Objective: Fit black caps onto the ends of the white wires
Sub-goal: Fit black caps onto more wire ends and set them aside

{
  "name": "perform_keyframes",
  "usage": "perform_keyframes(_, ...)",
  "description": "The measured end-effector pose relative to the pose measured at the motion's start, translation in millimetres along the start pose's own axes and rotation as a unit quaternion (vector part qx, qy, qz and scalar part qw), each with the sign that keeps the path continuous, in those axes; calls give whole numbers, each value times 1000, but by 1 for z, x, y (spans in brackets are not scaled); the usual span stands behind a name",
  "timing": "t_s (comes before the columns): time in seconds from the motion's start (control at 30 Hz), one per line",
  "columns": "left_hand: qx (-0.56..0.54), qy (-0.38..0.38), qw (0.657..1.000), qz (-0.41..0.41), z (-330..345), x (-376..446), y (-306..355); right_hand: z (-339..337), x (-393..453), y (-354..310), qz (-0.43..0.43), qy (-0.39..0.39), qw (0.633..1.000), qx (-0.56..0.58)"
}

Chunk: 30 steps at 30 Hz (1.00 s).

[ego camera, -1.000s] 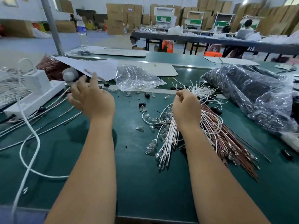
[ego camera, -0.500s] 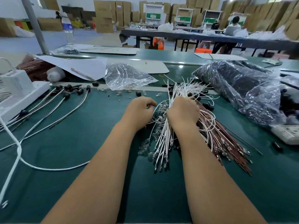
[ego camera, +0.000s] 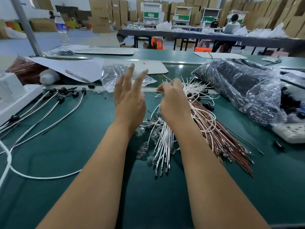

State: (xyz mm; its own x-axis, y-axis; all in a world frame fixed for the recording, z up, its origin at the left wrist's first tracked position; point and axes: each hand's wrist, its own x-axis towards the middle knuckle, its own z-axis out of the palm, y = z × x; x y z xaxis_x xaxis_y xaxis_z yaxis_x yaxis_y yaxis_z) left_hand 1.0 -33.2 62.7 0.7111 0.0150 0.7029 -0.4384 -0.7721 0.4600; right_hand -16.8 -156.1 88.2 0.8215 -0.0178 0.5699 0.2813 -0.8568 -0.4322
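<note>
The left hand (ego camera: 129, 103) is raised above the green table (ego camera: 66, 146), fingers straight and spread, holding nothing. At its 3 o'clock the right hand (ego camera: 173, 104) curls its fingers round the far ends of the white wires (ego camera: 165, 142), whose long axis runs 12 to 6 with metal terminals toward 6. At 2 o'clock a clear bag (ego camera: 239, 86) holds black caps; capped wires (ego camera: 62, 106) lie at 9 o'clock.

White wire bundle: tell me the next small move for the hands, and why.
Probably bring the left hand, raised with straight fingers and holding nothing, to a loose black cap beside the white wire bundle. The right hand seems to pinch a wire end, which looks uncapped; capped wires lie at left.
</note>
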Motion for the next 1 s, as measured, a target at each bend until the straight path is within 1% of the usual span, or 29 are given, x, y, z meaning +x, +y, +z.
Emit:
perform_keyframes(0.07, 42, -3, 999, 32, 1, 0, -2, 1, -2, -5, -60, 22, 998, 16)
perform_keyframes(0.1, 46, -4, 998, 37, 0, 1, -3, 1, -1, -6, -69, 46, 996, 18)
perform_keyframes(0.13, 39, -6, 999, 27, -2, 2, -6, -1, -1, -5, -62, 75, 995, 20)
perform_keyframes(0.2, 14, -11, 1000, -12, -9, 4, -14, -4, 0, 0, -13, 134, 991, 16)
perform_keyframes(0.27, -18, -35, 999, -35, -15, 5, -23, -6, 1, 7, 38, 164, 985, -28)
perform_keyframes(0.3, -39, -52, 997, -38, -17, 4, -26, -6, 1, 10, 44, 163, 983, -73)
perform_keyframes(0.37, -68, -83, 994, -36, -19, 2, -25, -2, 0, 9, 3, 133, 980, -149)
perform_keyframes(0.47, -77, -118, 990, -18, -16, 1, -20, 7, -3, -4, -107, 54, 982, -144)
perform_keyframes(0.5, -79, -122, 989, -13, -15, 1, -20, 11, -4, -6, -127, 37, 980, -146)
perform_keyframes(0.57, -94, -119, 988, -27, -16, 3, -24, 14, -4, -5, -122, 38, 979, -158)
perform_keyframes(0.67, -164, -72, 982, -61, -20, 4, -29, 10, -3, 5, -47, 57, 989, -128)
perform_keyframes(0.73, -198, -47, 976, -73, -22, 4, -28, 10, -3, 5, -26, 47, 992, -118)
perform_keyframes(0.8, -221, -26, 969, -105, -23, 4, -28, 13, -4, 2, -16, 40, 993, -109)
perform_keyframes(0.83, -234, -7, 964, -128, -24, 4, -30, 14, -4, 2, -6, 42, 994, -97)
perform_keyframes(0.9, -262, 61, 947, -174, -28, 5, -38, 11, -3, 8, 32, 51, 997, -56)
perform_keyframes(0.93, -265, 98, 940, -190, -30, 6, -42, 9, -2, 11, 54, 55, 997, -28)
perform_keyframes(0.97, -250, 120, 940, -198, -31, 7, -46, 8, -2, 13, 72, 57, 996, 0)
perform_keyframes(1.0, -222, 118, 948, -198, -29, 7, -49, 7, -1, 13, 85, 57, 995, 22)
